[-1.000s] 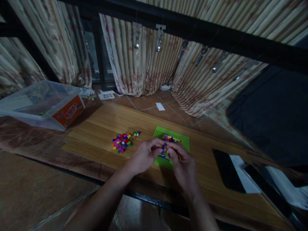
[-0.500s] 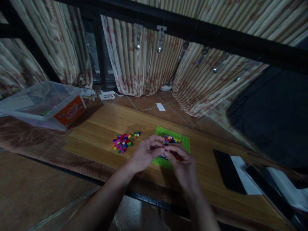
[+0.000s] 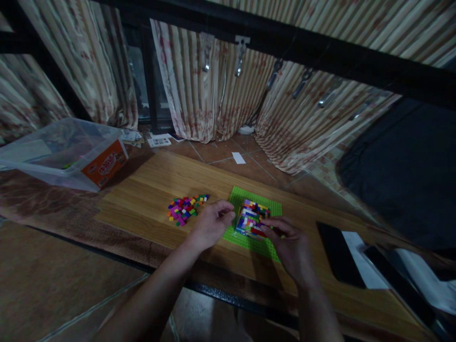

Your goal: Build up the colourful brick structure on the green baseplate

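Note:
A block of many-coloured toy bricks (image 3: 249, 219) stands on a green studded baseplate (image 3: 235, 194), built up in rows. My right hand (image 3: 288, 242) is over the right side of this build, thumb and index finger pinched at a small dark toy brick whose shape is mostly hidden. At the plate's left edge, my left hand (image 3: 213, 223) hovers with its fingers curled and the thumb a little apart; nothing shows between them. To the left of that hand, a pile of loose bricks (image 3: 183, 209) in several colours lies on the wooden board.
The wooden board (image 3: 142, 190) rests on a low table. At far left sits a clear plastic box (image 3: 64, 152) with an orange label. A black flat object (image 3: 338, 256) and white paper (image 3: 363, 261) lie at right. Curtains (image 3: 213, 95) hang behind a dark bar.
My hands, together over the baseplate before, have parted: the left moved left, the right moved right and slightly down. More of the brick build now shows between them.

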Demonstrator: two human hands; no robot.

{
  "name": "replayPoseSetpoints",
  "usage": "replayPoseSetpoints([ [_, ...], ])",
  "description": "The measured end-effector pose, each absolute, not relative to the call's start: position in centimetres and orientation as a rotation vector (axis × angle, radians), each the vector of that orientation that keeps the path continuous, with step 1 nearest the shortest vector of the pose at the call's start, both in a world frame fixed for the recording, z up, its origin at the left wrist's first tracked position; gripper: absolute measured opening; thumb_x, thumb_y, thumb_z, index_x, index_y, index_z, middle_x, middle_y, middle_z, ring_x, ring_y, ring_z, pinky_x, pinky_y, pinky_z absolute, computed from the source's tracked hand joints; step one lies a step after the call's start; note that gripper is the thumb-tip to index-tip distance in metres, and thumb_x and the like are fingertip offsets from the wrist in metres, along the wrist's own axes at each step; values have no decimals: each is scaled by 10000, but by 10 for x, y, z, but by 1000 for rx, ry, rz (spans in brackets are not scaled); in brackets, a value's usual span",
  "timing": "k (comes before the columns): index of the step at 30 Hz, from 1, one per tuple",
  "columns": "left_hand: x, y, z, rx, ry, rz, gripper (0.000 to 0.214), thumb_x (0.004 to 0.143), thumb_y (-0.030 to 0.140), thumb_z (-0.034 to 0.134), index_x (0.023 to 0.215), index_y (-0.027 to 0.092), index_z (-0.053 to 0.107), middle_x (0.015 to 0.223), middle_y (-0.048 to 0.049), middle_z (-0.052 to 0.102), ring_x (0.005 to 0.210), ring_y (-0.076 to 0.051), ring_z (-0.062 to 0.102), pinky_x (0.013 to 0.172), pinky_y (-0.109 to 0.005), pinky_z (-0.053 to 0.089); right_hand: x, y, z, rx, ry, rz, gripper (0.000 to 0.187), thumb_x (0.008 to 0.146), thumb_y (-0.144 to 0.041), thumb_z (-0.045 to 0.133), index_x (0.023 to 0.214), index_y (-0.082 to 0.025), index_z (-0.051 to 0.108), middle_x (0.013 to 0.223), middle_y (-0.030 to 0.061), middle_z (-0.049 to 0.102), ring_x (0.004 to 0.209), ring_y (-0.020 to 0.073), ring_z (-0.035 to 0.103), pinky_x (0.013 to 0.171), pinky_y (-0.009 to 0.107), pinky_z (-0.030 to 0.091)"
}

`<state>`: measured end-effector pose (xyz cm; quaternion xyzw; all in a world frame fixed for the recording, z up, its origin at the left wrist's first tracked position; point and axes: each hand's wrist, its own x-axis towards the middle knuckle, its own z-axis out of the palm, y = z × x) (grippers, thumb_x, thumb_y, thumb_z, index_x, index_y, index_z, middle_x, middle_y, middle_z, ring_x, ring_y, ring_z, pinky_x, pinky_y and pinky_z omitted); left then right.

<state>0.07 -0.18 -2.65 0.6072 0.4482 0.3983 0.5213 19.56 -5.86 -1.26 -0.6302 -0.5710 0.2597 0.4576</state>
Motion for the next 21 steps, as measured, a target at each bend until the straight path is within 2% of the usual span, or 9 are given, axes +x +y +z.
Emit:
replayPoseSetpoints([
  [14,4,-6,-26,1607,1131,841,130,790,235,564,859,170,653,826,-20,675,734,-147,595,646,-246,451,184,-54,-30,-1602,-1456,430,72,720,-321,710,754,-271,749,898,30,626,883,209,596,791,359,453],
  [21,4,-8,-24,1639,1131,817,121,795,216,549,845,172,650,799,-11,670,711,-136,585,638,-237,440,184,-52,-32,-1594,-1426,441,119,703,-347,714,710,-231,693,832,17,595,762,182,573,722,336,444],
])
